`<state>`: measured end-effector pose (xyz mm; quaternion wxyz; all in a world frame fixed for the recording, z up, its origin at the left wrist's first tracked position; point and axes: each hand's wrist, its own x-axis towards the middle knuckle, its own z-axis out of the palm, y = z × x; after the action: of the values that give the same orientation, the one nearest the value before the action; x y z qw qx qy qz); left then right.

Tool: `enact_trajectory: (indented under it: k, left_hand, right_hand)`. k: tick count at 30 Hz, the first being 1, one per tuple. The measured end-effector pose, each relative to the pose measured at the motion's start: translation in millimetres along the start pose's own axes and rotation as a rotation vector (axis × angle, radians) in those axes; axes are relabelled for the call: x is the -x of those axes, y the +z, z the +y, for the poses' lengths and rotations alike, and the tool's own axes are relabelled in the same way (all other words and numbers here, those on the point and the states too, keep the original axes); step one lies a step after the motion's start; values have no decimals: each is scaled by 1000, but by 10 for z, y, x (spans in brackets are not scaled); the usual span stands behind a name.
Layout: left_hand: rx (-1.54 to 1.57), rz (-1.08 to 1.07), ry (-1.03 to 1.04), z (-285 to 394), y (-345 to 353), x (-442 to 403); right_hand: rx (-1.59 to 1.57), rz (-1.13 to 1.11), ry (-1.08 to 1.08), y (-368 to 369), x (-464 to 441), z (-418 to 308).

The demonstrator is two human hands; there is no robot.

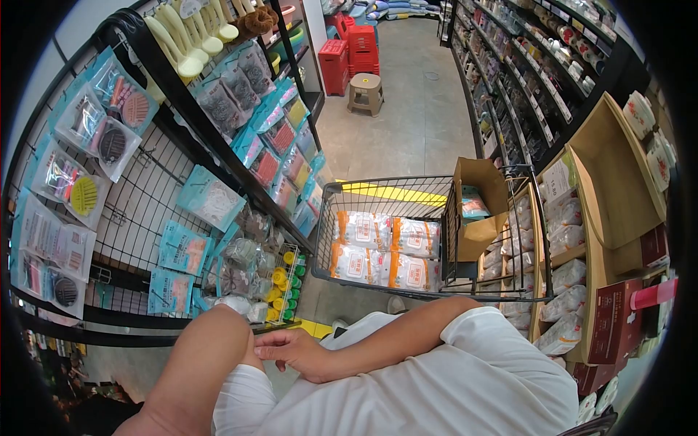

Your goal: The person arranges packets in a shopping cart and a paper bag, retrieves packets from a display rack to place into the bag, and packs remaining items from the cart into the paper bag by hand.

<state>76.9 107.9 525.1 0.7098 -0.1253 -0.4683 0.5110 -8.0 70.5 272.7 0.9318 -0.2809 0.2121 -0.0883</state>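
My bent left arm (207, 349) rises at the lower left, elbow up near the hanging packets. Its hand lies outside the picture. My right arm crosses in front of my white shirt (407, 378), and my right hand (298, 354) rests by the left upper arm, just above the sleeve. Its fingers are stretched out, with their tips against the arm and no object visible in them. Ahead stands a black wire shopping cart (331, 218), holding several white-and-orange packs (363, 229) and an open cardboard box (476, 218) with a blue packet in it.
At left, a wire rack (149, 185) carries blue packets (211, 196), brushes and yellow-green bottles (283, 280). Cardboard bins (538, 240) of wrapped goods line the right. Further along the aisle (411, 123) are red stools (363, 51), a beige stool (366, 94) and tall shelves (523, 65).
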Motion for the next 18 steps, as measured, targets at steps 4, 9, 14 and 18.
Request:
enact_trajectory:
  k: [4, 9, 14, 18]
  left_hand:
    - [8, -50, -21, 16, -57, -25]
    - [3, -22, -8, 11, -40, -24]
    - [-11, 20, 2, -12, 31, 13]
    - [-7, -21, 1, 5, -33, -23]
  right_hand:
    - [-8, 5, -20, 20, 3, 2]
    - [-53, 8, -35, 39, 18, -25]
    - [-4, -1, -11, -3, -23, 14]
    - [-66, 6, -67, 42, 30, -31]
